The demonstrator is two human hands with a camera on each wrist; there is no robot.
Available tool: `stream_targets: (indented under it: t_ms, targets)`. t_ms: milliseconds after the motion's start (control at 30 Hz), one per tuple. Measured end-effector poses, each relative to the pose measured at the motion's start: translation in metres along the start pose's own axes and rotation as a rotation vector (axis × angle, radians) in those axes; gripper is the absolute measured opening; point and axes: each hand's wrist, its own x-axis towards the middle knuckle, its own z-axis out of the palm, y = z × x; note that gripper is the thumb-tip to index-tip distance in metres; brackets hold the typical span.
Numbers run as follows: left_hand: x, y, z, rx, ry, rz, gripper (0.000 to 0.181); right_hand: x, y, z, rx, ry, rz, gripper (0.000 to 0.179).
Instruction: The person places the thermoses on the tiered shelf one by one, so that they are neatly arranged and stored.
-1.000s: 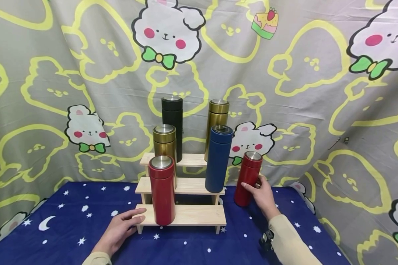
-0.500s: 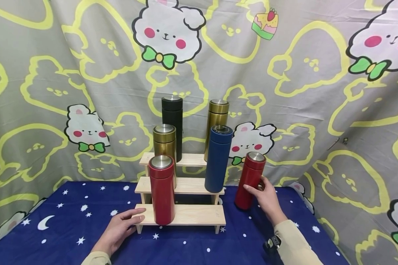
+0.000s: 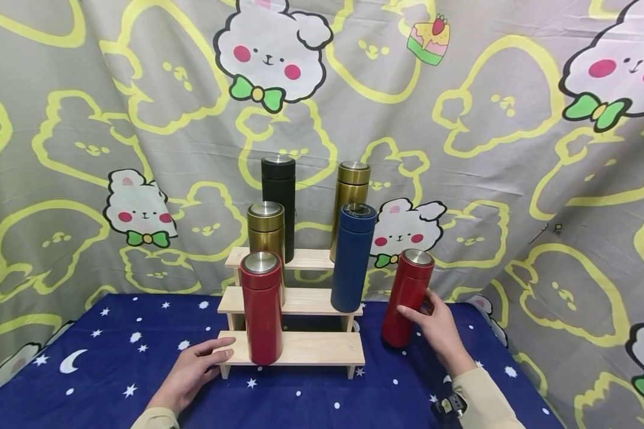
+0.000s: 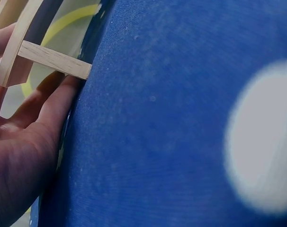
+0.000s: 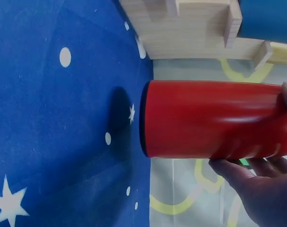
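At the right of the head view, my right hand [image 3: 440, 328] grips a red thermos bottle [image 3: 409, 298] with a steel-topped lid. The bottle leans slightly, and in the right wrist view its dark base [image 5: 144, 120] hangs just off the cloth, apart from its shadow. My left hand [image 3: 190, 372] holds the left end of a three-step wooden stand [image 3: 322, 348], fingers above the lowest board and by its leg [image 4: 56, 59]. Another red thermos [image 3: 263, 310] stands upright on the lowest step's left side. A blue thermos [image 3: 352, 262] stands on the middle step's right.
A gold thermos [image 3: 266, 229] stands on the middle step's left, partly hidden by the red one. On the top step are a black thermos [image 3: 279, 202] and another gold thermos [image 3: 350, 187]. A starry blue cloth [image 3: 107, 351] covers the table; a patterned curtain [image 3: 193, 149] hangs behind.
My right hand has carried the red thermos a little to the right and nearer to me. The left hand and the bottles on the stand have stayed in place.
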Motion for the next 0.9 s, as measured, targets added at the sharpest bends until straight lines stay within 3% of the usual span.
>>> stream_targets:
  t_ms: [900]
  targets:
    - [0.0,0.0,0.0,0.011,0.006,-0.011,0.043,-0.033,-0.023,-0.01,0.023,-0.063,0.024,0.079]
